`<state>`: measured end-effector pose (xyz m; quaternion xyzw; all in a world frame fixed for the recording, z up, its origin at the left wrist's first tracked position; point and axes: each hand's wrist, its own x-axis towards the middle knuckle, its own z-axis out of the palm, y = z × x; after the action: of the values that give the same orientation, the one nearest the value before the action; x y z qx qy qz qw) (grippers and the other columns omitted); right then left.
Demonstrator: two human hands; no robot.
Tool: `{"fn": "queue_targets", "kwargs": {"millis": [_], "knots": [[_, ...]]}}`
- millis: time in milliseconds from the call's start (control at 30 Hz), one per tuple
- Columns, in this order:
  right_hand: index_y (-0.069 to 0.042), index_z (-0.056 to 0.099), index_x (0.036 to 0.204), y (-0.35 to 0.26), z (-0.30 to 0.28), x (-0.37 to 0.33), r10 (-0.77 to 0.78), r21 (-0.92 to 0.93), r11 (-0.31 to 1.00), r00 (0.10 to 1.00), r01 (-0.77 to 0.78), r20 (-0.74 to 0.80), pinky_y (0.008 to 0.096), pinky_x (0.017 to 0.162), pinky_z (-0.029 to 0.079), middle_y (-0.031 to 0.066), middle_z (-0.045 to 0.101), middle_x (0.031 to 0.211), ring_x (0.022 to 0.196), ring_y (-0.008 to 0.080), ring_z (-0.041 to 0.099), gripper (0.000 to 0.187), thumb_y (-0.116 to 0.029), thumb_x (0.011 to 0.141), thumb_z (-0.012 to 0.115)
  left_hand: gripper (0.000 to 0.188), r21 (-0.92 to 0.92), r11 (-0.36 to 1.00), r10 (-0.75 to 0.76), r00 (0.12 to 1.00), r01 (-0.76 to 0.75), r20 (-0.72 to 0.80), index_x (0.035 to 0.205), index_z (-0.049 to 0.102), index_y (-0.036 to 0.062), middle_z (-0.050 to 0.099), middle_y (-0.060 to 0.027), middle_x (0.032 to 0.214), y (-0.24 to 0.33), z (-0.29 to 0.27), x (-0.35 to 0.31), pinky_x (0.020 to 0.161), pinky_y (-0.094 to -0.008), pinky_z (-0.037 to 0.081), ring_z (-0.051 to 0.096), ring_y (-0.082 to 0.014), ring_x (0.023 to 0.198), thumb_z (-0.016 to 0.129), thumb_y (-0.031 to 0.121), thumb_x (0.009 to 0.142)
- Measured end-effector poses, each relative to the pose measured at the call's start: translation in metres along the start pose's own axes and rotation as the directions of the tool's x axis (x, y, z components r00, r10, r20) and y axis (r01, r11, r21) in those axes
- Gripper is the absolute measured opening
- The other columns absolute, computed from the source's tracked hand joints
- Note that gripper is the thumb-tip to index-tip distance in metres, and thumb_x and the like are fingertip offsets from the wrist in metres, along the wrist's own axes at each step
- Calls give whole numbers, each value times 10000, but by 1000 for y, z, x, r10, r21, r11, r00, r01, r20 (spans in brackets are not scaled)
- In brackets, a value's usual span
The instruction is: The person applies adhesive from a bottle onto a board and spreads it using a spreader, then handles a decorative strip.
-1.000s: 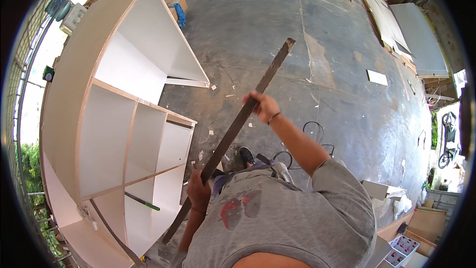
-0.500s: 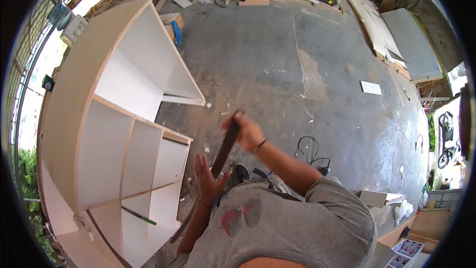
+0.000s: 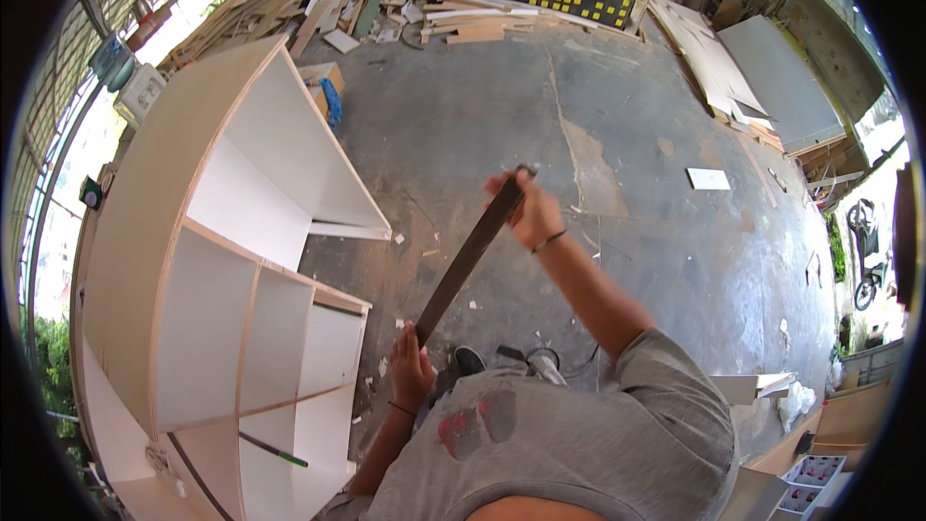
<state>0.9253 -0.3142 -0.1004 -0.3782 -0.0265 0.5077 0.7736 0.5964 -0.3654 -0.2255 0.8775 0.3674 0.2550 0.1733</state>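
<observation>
A long, flat, dark brown strip (image 3: pixel 468 265), which looks like edge banding, runs slantwise between my two hands above the floor. My right hand (image 3: pixel 535 215) is closed round its upper end, out in front of me. Lower down and to the left, my left hand (image 3: pixel 412 373) is closed on the strip near my body. Whatever part of it continues below the left hand is hidden. Beside my left arm stands a large pale wooden cabinet (image 3: pixel 253 270) with white inner faces and several open compartments.
A green-tipped dark rod (image 3: pixel 275 450) and another dark strip (image 3: pixel 198 475) lie at the cabinet's lower part. Wood offcuts (image 3: pixel 333 0) are heaped at the back left. A white board piece (image 3: pixel 708 178) lies on the grey floor (image 3: pixel 453 116); panels (image 3: pixel 786 87) lean at the far right.
My right hand has moved forward and right with the strip's end, and more of the strip shows between my hands. My left hand has closed from spread fingers onto the strip.
</observation>
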Motion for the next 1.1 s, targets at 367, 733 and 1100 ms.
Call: {"fn": "queue_targets", "kwargs": {"millis": [367, 733, 1100], "knots": [[-18, 548, 999, 33, 40, -8, 85, -210, 976, 980, -47, 179, 352, 801, 510, 121, 618, 986, 908, 215, 621, 279, -278, 944, 461, 317, -724, 507, -288, 884, 467, 368, 1033, 560, 0, 546, -33, 641, 46, -26, 90, 494, -247, 414, 519, -93, 521, 554, 290, 905], [-26, 531, 1112, 38, -37, 39, 37, 9, 999, 995, -38, 88, 355, 888, 467, 124, 621, 1024, 981, 238, 601, 262, -197, 916, 502, 314, -498, 784, -336, 928, 370, 161, 773, 526, 4, 560, -137, 578, 60, -28, 79, 469, -364, 407, 566, -283, 500, 518, 286, 912], [-96, 538, 1195, 74, -20, -36, 222, -122, -408, 228, 905, 948, 395, 1045, 335, 70, 524, 1275, 1203, 189, 479, 369, -155, 831, 535, 324, -517, 604, -431, 794, 607, 428, 760, 540, 7, 497, -47, 523, 78, -75, 82, 413, -297, 388, 487, -133, 409, 529, 296, 906]]}}
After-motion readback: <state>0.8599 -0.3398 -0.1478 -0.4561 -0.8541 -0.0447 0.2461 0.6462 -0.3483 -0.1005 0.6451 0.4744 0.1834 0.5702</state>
